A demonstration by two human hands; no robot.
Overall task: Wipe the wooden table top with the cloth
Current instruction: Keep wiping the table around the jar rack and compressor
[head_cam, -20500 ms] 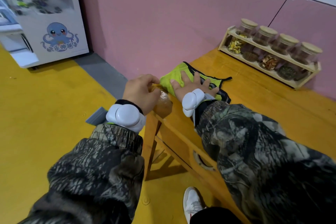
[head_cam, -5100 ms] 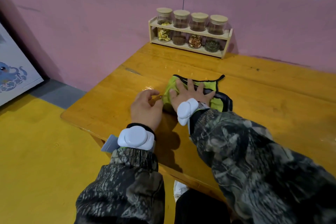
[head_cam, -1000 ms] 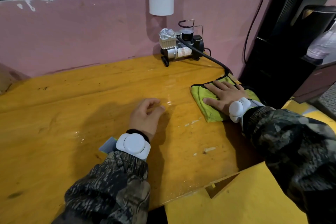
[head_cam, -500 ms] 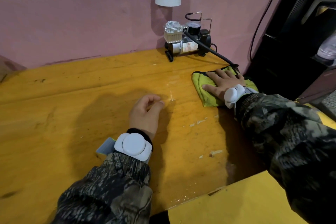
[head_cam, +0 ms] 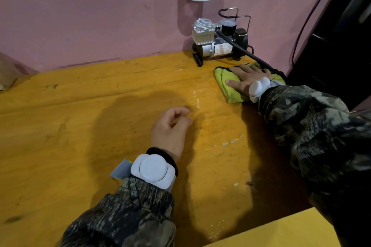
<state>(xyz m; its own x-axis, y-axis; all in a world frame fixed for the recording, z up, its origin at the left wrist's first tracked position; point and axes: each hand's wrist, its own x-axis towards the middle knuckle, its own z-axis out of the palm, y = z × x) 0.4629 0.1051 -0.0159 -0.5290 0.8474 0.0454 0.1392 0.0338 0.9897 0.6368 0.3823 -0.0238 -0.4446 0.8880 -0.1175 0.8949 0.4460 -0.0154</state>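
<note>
Change: since half a second ago the cloth has been pushed further back, toward the far right corner of the wooden table top, so it now sits just in front of the small air compressor.
Table, left stretch: dull and marked, with a few dark smudges near the left edge; no wet sheen can be made out there, so it's probably still to be done.
Left hand: rested near the middle of the surface, fingers loosely curled, nothing held. A white wrist device is strapped on above the camo sleeve.
Middle: a glossy wet streak is seen just past the left fingertips, so that strip looks freshly wiped.
Right hand: laid flat and spread on the cloth, pressed down rather than gripped.
Cloth: yellow-green, folded, flat on the surface by the right edge, with the compressor's black hose passing just behind it.
Meaning for the task: the stroke seems run out at the far right corner, so a return pass is likely needed next, and the hose could get snagged.
</note>
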